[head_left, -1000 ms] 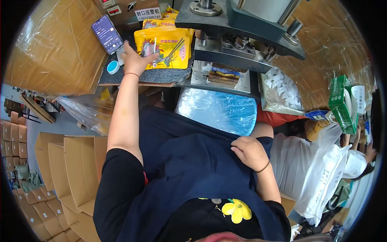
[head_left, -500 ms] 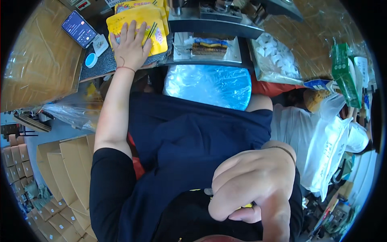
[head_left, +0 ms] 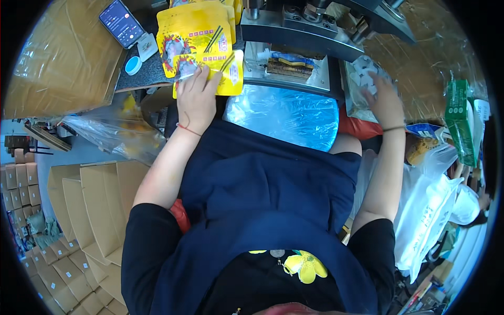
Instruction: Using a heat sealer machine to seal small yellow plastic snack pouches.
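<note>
My left hand point(head_left: 197, 100) rests on the near edge of a flat yellow pouch point(head_left: 233, 79), its fingers and thumb stretched out on top. This pouch juts toward me from a pile of like yellow pouches point(head_left: 191, 23) and overhangs the bench's front edge. Somewhat blurred, my right hand point(head_left: 386, 102) hovers at a tray of small white pieces point(head_left: 362, 71), thumb and fingers apart. I see nothing between them. Between my hands stands a metal press point(head_left: 302, 34), with a dark block point(head_left: 289, 68) on its base plate.
A phone point(head_left: 121, 23) and a round blue-lidded tub point(head_left: 133, 65) are left of the pouches. Below the press sits a container covered in blue plastic point(head_left: 283, 113). Cardboard boxes point(head_left: 63, 63) flank the bench; a green box point(head_left: 457, 118) and white bag point(head_left: 428, 220) are at right.
My left hand has drawn the top pouch toward me, off the pile. My right hand has gone from near my chest out to the white pieces. The view has shifted slightly.
</note>
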`<action>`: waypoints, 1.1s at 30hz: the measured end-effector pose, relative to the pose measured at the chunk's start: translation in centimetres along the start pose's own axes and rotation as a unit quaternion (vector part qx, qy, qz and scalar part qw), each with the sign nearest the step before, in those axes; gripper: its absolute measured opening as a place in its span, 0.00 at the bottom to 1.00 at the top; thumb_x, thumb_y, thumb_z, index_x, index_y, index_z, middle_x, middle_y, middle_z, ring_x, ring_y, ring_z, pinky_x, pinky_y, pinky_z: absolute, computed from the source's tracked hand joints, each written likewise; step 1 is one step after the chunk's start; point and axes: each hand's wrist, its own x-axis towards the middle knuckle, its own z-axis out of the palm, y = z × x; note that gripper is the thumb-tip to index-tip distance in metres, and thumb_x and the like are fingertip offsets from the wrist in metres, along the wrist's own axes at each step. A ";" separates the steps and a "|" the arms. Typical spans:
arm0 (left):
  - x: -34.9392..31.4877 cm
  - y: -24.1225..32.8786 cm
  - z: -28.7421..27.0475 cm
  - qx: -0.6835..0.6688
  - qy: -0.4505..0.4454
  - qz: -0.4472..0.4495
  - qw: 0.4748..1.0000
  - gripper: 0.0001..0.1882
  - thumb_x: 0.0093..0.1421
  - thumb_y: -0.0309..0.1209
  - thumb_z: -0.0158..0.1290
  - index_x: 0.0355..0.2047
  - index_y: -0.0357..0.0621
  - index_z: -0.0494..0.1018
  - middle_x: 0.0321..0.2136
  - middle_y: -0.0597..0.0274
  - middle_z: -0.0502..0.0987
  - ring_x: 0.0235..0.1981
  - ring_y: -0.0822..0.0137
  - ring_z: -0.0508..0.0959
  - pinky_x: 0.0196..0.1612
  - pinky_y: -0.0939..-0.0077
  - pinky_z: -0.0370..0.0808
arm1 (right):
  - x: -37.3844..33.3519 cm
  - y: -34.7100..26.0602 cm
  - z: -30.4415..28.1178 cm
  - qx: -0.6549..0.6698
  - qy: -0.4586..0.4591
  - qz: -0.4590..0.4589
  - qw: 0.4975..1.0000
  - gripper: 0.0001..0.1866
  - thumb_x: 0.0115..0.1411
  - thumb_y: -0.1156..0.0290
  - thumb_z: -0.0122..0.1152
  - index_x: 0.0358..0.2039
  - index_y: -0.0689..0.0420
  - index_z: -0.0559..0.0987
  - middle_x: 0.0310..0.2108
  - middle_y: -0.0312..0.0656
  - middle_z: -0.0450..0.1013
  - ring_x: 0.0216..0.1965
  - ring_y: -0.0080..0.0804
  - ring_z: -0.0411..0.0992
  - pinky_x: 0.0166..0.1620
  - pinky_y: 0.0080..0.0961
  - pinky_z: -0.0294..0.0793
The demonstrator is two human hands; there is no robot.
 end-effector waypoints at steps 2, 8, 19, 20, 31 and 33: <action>0.3 -1.2 -0.7 -0.093 -0.024 -0.016 0.995 0.21 0.52 0.23 0.56 0.49 0.47 0.78 0.49 0.49 0.79 0.51 0.53 0.79 0.54 0.60 0.72 | 0.8 0.6 2.0 -0.061 -0.112 0.017 0.992 0.16 0.60 0.69 0.62 0.49 0.55 0.78 0.44 0.51 0.75 0.44 0.52 0.75 0.44 0.40 0.75; 1.8 -1.4 -3.7 -0.215 -0.066 -0.044 0.973 0.18 0.54 0.22 0.55 0.46 0.45 0.80 0.43 0.50 0.81 0.47 0.49 0.79 0.51 0.63 0.76 | 0.6 0.1 2.9 0.008 -0.039 0.023 0.999 0.13 0.60 0.69 0.61 0.47 0.52 0.79 0.40 0.50 0.75 0.43 0.54 0.74 0.44 0.42 0.74; 4.1 10.4 -4.9 -0.676 -0.230 -0.249 0.654 0.11 0.60 0.33 0.64 0.33 0.36 0.79 0.26 0.65 0.81 0.25 0.79 0.79 0.30 0.86 0.77 | -1.3 -6.6 -1.3 0.415 0.042 0.039 0.908 0.10 0.66 0.72 0.59 0.44 0.61 0.80 0.42 0.40 0.77 0.41 0.26 0.74 0.46 0.21 0.71; 4.1 10.6 -4.8 -0.656 -0.243 -0.211 0.683 0.12 0.60 0.34 0.64 0.35 0.35 0.79 0.27 0.63 0.81 0.26 0.78 0.80 0.31 0.85 0.77 | -1.5 -8.3 -2.1 0.497 -0.016 0.012 0.867 0.10 0.65 0.72 0.60 0.44 0.61 0.80 0.43 0.38 0.77 0.41 0.23 0.74 0.45 0.20 0.71; 2.8 12.9 -5.5 -0.814 -0.382 -0.277 0.339 0.16 0.66 0.30 0.57 0.50 0.33 0.75 0.46 0.57 0.81 0.45 0.70 0.80 0.52 0.74 0.76 | 2.2 -9.7 -2.7 0.342 -0.205 -0.193 0.896 0.13 0.64 0.70 0.57 0.46 0.61 0.81 0.33 0.44 0.77 0.34 0.38 0.76 0.39 0.29 0.74; 2.3 12.8 -4.7 -0.819 -0.378 -0.293 0.317 0.15 0.65 0.28 0.57 0.50 0.32 0.75 0.46 0.56 0.81 0.46 0.70 0.81 0.52 0.74 0.76 | 2.4 -9.5 -2.8 0.302 -0.126 -0.172 0.929 0.15 0.64 0.68 0.58 0.49 0.60 0.80 0.35 0.45 0.78 0.35 0.38 0.76 0.40 0.28 0.74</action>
